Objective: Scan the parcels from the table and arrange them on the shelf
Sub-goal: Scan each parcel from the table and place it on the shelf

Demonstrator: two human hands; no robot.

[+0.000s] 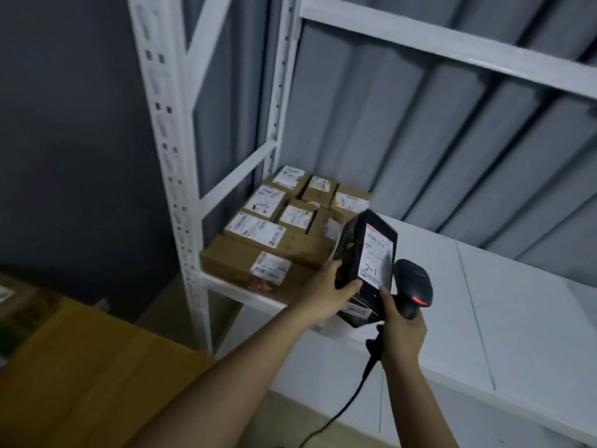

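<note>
- Black parcel [365, 253] is up in the air, tilted, just over the near edge of the white shelf [517, 302], right of the stacked brown boxes [277, 227].
- Left hand [329, 292] clamps its left side; right hand [400, 328] is wrapped round the scanner [413, 286], one fingertip touching the parcel's lower edge.
- It looks light and stiff, held mostly one-handed.
- The wrap looks slick: better to hold it by the edges.

Print on the black parcel's label [376, 255] blurred; scanner cable [336, 418] cut off at bottom edge.
</note>
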